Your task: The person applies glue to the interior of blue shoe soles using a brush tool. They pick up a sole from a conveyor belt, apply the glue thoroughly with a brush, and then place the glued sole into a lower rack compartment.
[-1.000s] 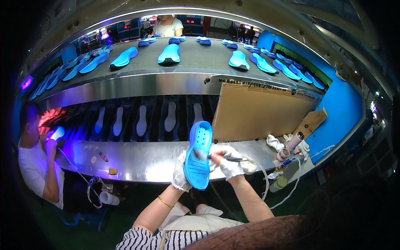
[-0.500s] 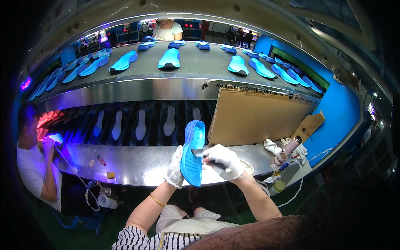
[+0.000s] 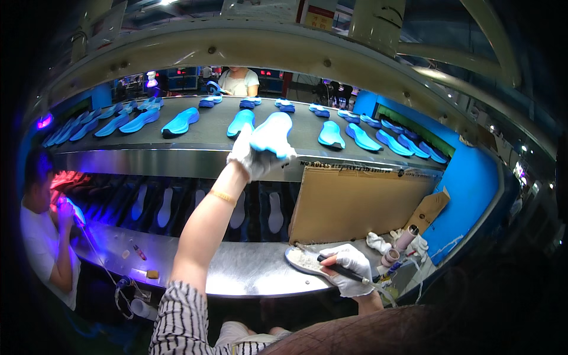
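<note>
My left hand point(image 3: 251, 158), in a white glove, reaches up to the near edge of the upper conveyor. It grips a bright blue shoe sole point(image 3: 273, 131), held up in front of another blue sole point(image 3: 241, 122) lying on the belt. Whether the held sole touches the belt I cannot tell. Low on the right, my gloved right hand point(image 3: 353, 269) is closed around a black-handled brush point(image 3: 343, 271). Its bristles do not show clearly. Beside that hand a shallow sole-shaped dish point(image 3: 296, 266) with white matter in it rests on the metal bench.
Blue soles line the grey conveyor point(image 3: 213, 127). Dark moulds with pale soles point(image 3: 276, 213) fill the shelf below. A cardboard sheet point(image 3: 349, 204) leans at right, near pink spools point(image 3: 407, 238). At left sits a co-worker point(image 3: 41, 236); another person point(image 3: 239, 83) stands beyond the belt.
My left hand has carried the sole up and forward from above the bench to the conveyor. My right hand has drawn the brush away from the sole, down and right to the dish.
</note>
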A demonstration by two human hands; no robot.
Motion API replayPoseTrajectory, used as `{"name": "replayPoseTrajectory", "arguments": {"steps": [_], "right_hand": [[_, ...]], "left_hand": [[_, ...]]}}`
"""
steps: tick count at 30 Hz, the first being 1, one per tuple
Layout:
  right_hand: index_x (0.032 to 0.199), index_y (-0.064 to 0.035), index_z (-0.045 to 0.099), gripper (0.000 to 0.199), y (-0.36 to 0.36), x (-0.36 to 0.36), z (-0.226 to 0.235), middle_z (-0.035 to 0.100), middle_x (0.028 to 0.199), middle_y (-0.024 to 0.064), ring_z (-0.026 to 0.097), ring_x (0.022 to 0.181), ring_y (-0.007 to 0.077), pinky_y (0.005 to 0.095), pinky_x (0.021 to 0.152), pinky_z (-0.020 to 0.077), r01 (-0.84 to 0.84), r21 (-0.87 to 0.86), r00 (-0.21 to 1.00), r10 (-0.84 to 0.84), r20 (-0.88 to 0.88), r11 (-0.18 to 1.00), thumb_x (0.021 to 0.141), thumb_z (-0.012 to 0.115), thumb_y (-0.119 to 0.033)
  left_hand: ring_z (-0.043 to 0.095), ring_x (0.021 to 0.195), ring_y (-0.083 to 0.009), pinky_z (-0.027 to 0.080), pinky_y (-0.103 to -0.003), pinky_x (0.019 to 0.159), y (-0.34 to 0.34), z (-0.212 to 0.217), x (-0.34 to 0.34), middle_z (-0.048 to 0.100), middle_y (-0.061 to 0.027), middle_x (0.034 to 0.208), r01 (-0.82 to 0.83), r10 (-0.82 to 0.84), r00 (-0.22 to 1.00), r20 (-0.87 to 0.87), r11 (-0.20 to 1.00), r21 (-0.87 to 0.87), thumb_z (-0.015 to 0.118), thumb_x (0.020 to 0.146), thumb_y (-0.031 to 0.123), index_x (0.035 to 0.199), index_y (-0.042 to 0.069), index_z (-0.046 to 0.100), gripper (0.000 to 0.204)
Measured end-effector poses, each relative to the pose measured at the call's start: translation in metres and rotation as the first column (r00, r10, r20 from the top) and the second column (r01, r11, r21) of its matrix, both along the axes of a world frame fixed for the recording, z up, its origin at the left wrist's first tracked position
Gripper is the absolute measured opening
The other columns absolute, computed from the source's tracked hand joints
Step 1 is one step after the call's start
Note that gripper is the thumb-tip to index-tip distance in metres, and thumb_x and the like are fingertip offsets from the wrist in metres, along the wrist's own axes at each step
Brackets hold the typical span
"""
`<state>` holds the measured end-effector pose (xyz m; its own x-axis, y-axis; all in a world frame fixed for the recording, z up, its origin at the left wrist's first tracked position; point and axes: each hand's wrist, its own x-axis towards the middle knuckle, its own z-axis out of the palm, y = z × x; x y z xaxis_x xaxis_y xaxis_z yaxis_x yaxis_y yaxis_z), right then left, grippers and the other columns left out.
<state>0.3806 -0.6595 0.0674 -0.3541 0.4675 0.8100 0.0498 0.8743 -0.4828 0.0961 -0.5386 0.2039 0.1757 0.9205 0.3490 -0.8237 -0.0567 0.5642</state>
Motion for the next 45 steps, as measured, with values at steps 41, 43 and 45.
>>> {"name": "replayPoseTrajectory", "arguments": {"steps": [41, 43, 45], "right_hand": [[0.081, -0.0031, 0.059, 0.013, 0.012, -0.015, -0.09, 0.061, 0.075, 0.0044, 0.058, 0.067, 0.0095, 0.0226, 0.062, 0.0472, -0.172, -0.568, 0.985, 0.125, -0.12, 0.805, 0.074, 0.068, 0.002], [0.081, -0.0032, 0.058, 0.012, 0.01, -0.014, -0.091, 0.061, 0.075, 0.0044, 0.058, 0.068, 0.0097, 0.0232, 0.063, 0.0471, -0.138, -0.581, 0.99, 0.111, -0.082, 0.802, 0.075, 0.068, 0.0], [0.081, -0.0034, 0.058, 0.012, 0.013, -0.009, -0.101, 0.062, 0.075, 0.0042, 0.058, 0.067, 0.0096, 0.0237, 0.063, 0.0468, -0.075, -0.538, 0.997, 0.069, -0.03, 0.84, 0.075, 0.068, -0.001]], "left_hand": [[0.054, 0.059, -0.017, 0.046, -0.022, 0.053, -0.179, -0.004, -0.065, 0.058, -0.0186, 0.078, -0.633, 0.809, 0.586, -0.039, 0.488, 0.602, 0.036, 0.095, 0.035, 0.056, 0.009, 0.041, 0.047], [0.046, 0.052, -0.0164, 0.04, -0.027, 0.046, -0.179, -0.037, -0.043, 0.048, -0.0123, 0.064, -0.419, 0.602, 0.786, -0.142, 0.687, 0.593, 0.034, 0.095, 0.034, 0.058, 0.008, 0.04, 0.046], [0.05, 0.056, -0.0205, 0.043, -0.027, 0.054, -0.167, -0.098, -0.034, 0.061, -0.0197, 0.077, -0.021, 0.046, 0.981, -0.189, 0.991, 0.131, 0.039, 0.091, 0.044, 0.049, 0.008, 0.046, 0.056]]}}
